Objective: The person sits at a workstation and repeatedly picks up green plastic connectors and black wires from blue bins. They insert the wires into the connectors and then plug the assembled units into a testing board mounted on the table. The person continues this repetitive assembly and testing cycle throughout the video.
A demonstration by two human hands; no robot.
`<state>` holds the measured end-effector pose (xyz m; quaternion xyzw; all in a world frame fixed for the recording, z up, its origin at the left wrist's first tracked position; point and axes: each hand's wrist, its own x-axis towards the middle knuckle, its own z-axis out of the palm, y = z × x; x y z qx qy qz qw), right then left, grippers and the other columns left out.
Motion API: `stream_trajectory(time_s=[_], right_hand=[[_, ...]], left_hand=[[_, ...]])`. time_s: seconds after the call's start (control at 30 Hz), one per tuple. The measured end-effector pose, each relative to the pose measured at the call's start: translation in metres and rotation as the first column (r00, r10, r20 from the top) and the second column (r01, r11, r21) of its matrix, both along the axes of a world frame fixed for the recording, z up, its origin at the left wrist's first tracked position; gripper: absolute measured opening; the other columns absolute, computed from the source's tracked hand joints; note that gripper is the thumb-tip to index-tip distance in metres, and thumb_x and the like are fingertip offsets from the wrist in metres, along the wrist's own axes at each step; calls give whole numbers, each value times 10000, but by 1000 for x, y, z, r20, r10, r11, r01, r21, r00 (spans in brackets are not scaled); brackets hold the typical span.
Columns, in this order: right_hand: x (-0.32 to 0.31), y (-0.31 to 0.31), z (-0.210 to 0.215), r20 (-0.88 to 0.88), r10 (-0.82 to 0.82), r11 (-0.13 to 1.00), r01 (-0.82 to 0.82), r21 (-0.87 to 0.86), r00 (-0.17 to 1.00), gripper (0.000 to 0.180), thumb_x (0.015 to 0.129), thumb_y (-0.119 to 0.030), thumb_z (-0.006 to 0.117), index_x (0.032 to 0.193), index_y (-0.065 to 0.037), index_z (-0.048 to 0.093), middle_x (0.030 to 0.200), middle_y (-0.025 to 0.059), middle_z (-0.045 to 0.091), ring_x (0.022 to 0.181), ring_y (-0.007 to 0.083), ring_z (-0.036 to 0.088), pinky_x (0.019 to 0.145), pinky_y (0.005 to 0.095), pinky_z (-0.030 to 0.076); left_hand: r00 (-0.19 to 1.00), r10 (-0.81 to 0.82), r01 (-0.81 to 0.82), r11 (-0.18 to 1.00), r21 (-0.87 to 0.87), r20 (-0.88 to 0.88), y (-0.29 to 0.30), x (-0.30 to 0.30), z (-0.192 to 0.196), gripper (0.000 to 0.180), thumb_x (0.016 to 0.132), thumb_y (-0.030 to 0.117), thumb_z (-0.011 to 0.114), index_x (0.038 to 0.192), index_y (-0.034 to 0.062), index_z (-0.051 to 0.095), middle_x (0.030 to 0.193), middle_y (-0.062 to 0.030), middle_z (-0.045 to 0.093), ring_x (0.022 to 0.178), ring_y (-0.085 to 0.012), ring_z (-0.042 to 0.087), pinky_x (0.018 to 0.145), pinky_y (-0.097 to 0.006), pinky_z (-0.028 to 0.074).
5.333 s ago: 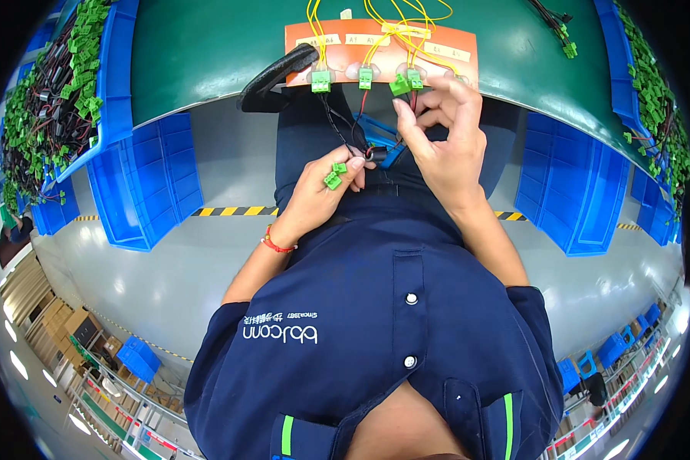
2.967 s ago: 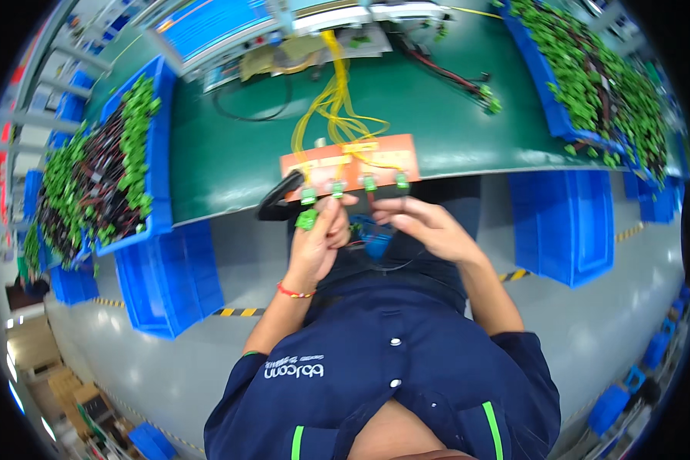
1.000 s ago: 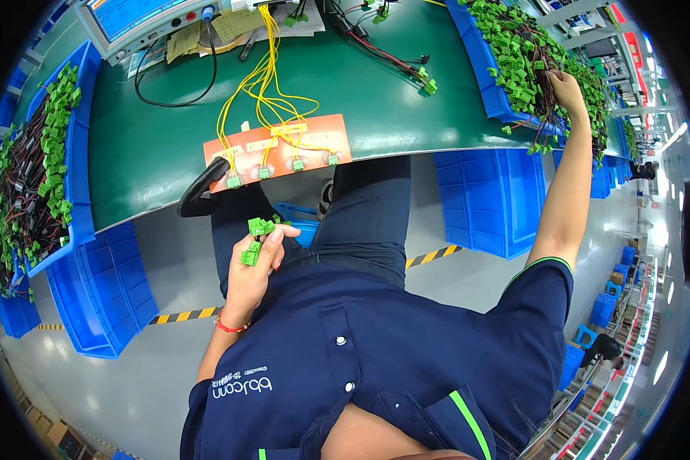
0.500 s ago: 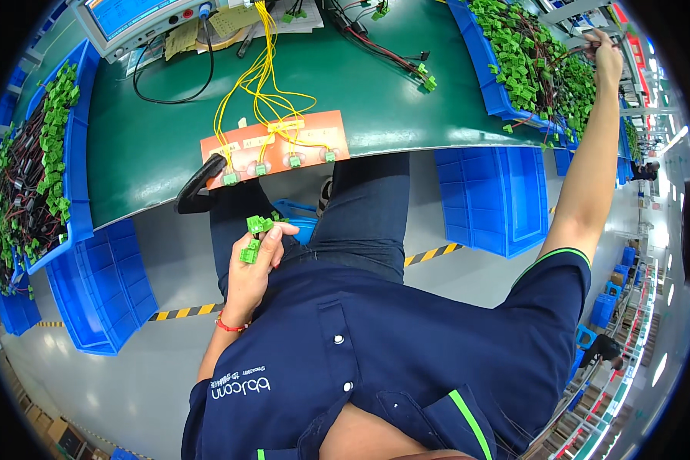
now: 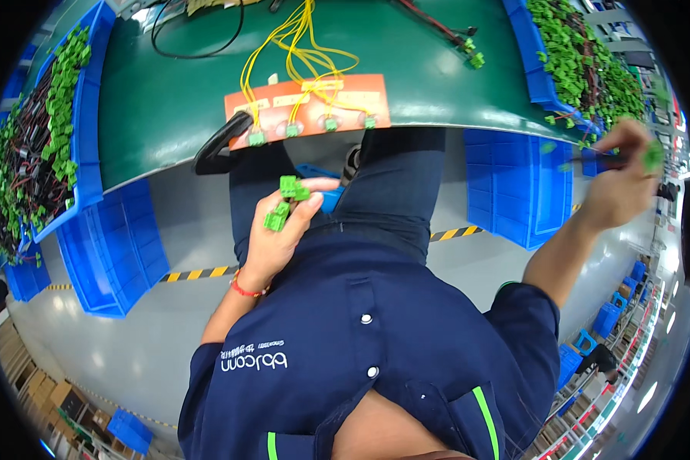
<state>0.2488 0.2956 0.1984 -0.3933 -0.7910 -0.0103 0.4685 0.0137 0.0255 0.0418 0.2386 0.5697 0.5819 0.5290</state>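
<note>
My left hand (image 5: 274,239), with a red bracelet at the wrist, is closed above my lap. It grips green terminal connectors (image 5: 290,188), one above the other; any wires on them are mostly hidden by the fingers. Out to the right, my right hand (image 5: 619,184) is blurred by motion and closed around a dark cable with green connectors (image 5: 652,157). It is beside the right blue bin (image 5: 543,96), heaped with similar wired connectors. Between my hands, at the table's front edge, lies an orange board (image 5: 379,100) with several green sockets (image 5: 330,124) wired in yellow.
On the green table (image 5: 437,84) lie a red-black cable (image 5: 437,23) with green ends and a black cord (image 5: 157,38). A black strap-like piece (image 5: 221,144) sticks out from the board's left end. Another filled blue bin (image 5: 92,100) stands left. Blue crates (image 5: 115,253) stand below the table.
My right hand has come back from the right bin toward me, carrying a cable with green connectors. My left hand keeps its connectors. The whole view has shifted, with the table now higher up.
</note>
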Motion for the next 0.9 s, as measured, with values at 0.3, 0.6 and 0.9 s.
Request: stream_trajectory(time_s=[0.3,0.6,0.9], right_hand=[[-76,-133,-157,-54,722,526,-597,-605,690,66,888,-56,614,930,-7,627,765,126,602,641,330,622,576,390,492],[-90,-155,-163,-590,488,1,-676,-737,643,325,1062,-202,423,1096,33,646,928,106,591,646,148,540,618,272,443],[-70,-131,-170,-769,-198,-447,-754,-481,608,323,1034,-226,511,1155,59,605,1045,158,675,859,195,670,808,335,561]], left_hand=[[975,9,-37,991,125,221,13,12,-9,337,1038,199,526,1299,-2,597,747,51,479,622,-22,350,554,-210,290],[878,278,-366,915,172,389,14,-1,-15,260,1056,256,487,1087,34,618,724,20,514,574,-31,382,525,-194,312],[933,351,-356,932,67,76,3,-9,-18,358,1057,285,499,1038,-20,686,603,40,449,541,-27,360,489,-216,258]])
